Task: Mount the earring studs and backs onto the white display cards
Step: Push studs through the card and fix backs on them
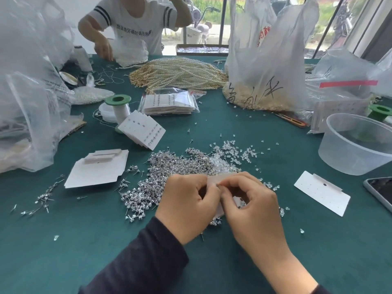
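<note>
Green-covered desk (74, 251) beside a bright window, crowded with bags and loose parts. At the near middle, left grip (186, 206) and right grip (252, 209) set close together, a dark sleeve on the left arm. Between them a white card (220, 179), pinched from both sides by curled fingers and thumbs, top edge showing above the knuckles, a lower corner showing below. Fingertips of both meeting at the card's upper edge; perhaps something tiny nipped there, too small to tell stud from back.

Under and beyond the hands, a broad heap of silver studs (165, 172), with a looser scatter of clear backs (231, 152) just behind it to the right. Stray studs (42, 198) well off to the left. Left of the heap, a flat stack of blank cards (97, 172); behind that, a fan of filled cards (142, 132) just beside a green-topped spool (118, 102).

Right of the hands, a single blank card (322, 193) lying flat, apart from the heap, with a phone (379, 193) at the frame edge and a clear plastic tub (356, 145) behind it. Farther back, a mound of pearl strands (180, 74), a lettered plastic bag (267, 66) just beside it, and a second person (131, 24) at the far side.
</note>
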A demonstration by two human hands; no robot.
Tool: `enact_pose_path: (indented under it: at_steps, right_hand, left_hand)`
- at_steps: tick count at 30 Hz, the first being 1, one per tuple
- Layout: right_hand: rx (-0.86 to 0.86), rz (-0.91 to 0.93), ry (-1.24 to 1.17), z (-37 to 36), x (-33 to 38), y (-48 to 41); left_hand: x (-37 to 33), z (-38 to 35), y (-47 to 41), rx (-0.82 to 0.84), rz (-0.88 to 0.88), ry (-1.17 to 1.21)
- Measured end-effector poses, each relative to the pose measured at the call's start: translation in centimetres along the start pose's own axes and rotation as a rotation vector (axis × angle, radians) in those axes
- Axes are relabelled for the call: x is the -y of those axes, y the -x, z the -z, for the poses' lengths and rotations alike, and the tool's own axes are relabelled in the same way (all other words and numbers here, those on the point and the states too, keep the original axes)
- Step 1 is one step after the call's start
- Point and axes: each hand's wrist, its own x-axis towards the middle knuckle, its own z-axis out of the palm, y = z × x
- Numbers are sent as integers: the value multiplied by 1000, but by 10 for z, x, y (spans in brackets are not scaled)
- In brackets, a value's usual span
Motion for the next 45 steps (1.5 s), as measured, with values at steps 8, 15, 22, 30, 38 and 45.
enact_pose_path:
  at_steps: [8, 15, 22, 30, 38, 45]
  right_hand:
    - [-105, 10, -130, 7, 4, -4]
    - [39, -412, -798, 10, 4, -26]
    - [248, -773, -1315, 10, 0, -23]
    - [301, -890, -1409, 3, 6, -13]
    - [350, -873, -1391, -3, 11, -9]
    - [351, -880, -1339, -5, 15, -9]
  left_hand:
    - [60, 69, -35, -36, 137, -510]
    - [100, 80, -38, 149, 333, -769]
    - [100, 72, -39, 86, 280, -695]
    - [48, 61, -29, -64, 160, 77]
    - [1, 17, -8, -161, -138, 203]
    - [0, 13, -5, -184, -80, 193]
